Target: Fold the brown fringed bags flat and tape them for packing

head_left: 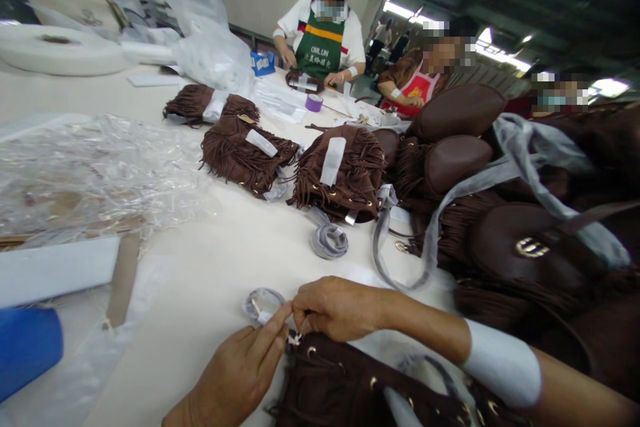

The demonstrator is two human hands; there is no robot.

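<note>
Fingers [284, 315] of the left hand [237, 373] and right hand [335, 307] meet at the far left corner of a dark brown bag [335, 387] on the near tabletop [200, 300]; whether either set is clamped on anything cannot be told. A wrapped strap coil [267, 293] lies just beyond. Farther off rest three fringed bags [225, 150]; a bag pile [460, 160] fills the right.
</note>
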